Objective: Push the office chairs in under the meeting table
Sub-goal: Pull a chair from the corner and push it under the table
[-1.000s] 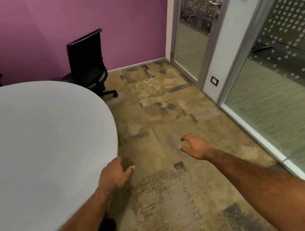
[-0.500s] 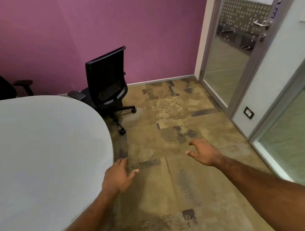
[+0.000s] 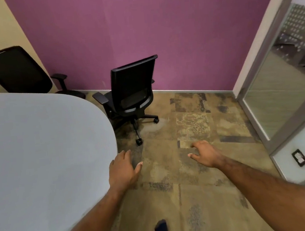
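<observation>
Beyond the grey oval meeting table (image 3: 40,154), both empty spread hands, left hand (image 3: 122,169) and right hand (image 3: 205,155), are reaching toward the black mesh-backed office chair (image 3: 133,96); next, probably gripping its backrest.

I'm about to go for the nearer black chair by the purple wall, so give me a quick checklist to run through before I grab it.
1. Left hand free: ok, open and holding nothing.
2. Right hand free: ok, open and holding nothing.
3. Path across the brown patterned carpet to the nearer black mesh-backed office chair: ok, nothing lies in the way.
4. Chair within reach: not ok, both hands are well short of its backrest.
5. Chair lined up: not ok, it stands out from the rounded grey meeting table, not tucked under.
6. Space under the table edge: cannot tell, the tabletop hides it.
</observation>
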`<action>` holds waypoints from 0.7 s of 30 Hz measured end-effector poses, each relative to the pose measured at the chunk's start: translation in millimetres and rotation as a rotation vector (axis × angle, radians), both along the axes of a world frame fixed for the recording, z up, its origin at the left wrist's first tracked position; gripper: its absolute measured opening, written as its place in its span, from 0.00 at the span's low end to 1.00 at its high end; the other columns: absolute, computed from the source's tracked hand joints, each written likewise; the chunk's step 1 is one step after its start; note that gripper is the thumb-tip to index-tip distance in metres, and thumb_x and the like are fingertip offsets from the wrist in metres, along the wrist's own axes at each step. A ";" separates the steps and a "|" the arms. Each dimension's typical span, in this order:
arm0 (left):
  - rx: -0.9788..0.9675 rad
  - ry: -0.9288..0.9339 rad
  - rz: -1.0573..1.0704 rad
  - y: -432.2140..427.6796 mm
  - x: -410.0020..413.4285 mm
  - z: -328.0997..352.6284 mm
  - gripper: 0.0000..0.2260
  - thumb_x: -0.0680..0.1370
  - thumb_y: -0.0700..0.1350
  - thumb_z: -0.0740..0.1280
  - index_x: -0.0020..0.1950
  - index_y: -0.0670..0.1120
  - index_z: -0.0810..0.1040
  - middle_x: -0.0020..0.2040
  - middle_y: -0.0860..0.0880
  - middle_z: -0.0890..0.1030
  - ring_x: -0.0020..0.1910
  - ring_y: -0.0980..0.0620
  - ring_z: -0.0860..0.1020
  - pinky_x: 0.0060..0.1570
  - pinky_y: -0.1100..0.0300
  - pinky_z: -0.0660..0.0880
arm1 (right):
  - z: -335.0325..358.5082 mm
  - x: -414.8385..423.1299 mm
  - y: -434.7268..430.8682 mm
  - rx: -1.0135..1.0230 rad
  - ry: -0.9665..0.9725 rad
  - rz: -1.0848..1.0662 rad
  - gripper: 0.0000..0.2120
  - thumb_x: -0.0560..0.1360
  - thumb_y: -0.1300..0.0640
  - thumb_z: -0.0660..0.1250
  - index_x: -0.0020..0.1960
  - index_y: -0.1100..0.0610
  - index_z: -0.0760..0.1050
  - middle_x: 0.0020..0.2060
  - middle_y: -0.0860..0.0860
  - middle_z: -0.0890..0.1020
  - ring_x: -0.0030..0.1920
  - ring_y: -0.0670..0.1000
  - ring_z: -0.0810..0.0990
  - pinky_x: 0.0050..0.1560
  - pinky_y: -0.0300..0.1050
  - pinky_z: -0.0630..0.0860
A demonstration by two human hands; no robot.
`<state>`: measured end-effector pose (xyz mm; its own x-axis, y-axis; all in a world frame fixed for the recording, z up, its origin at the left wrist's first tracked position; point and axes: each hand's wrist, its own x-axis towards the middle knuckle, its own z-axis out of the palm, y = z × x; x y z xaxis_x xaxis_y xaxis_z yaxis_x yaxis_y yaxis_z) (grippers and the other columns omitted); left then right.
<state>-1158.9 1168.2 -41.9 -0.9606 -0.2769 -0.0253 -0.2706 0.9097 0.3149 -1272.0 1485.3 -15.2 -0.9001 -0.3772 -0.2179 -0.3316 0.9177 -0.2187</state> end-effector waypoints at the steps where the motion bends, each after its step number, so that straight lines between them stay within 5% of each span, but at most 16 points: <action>1: 0.012 -0.005 0.020 -0.4 -12.0 -1.6 0.37 0.76 0.71 0.57 0.79 0.51 0.64 0.78 0.48 0.68 0.76 0.44 0.67 0.73 0.44 0.68 | 0.7 -16.9 -5.1 -0.001 0.004 0.019 0.23 0.79 0.41 0.63 0.67 0.54 0.73 0.65 0.53 0.78 0.66 0.54 0.72 0.64 0.47 0.70; 7: 0.032 -0.035 0.086 -22.5 -116.4 -6.0 0.36 0.78 0.70 0.57 0.81 0.51 0.60 0.81 0.48 0.61 0.79 0.44 0.60 0.78 0.44 0.60 | 7.6 -139.9 -36.2 -0.015 0.044 0.075 0.25 0.79 0.41 0.63 0.69 0.55 0.71 0.66 0.53 0.77 0.68 0.54 0.72 0.67 0.47 0.69; 21: -0.060 0.103 0.188 -103.2 -352.4 37.6 0.34 0.76 0.68 0.61 0.77 0.51 0.66 0.76 0.48 0.71 0.74 0.44 0.70 0.70 0.46 0.69 | 15.8 -401.0 -91.5 -0.065 0.037 0.187 0.26 0.79 0.39 0.62 0.69 0.55 0.72 0.64 0.52 0.77 0.66 0.52 0.72 0.66 0.48 0.70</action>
<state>-1511.3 1065.0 -4.3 -0.8883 -0.4498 0.0927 -0.4066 0.8642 0.2963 -1673.0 1393.7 0.6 -0.8202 -0.5505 -0.1555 -0.5036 0.8238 -0.2603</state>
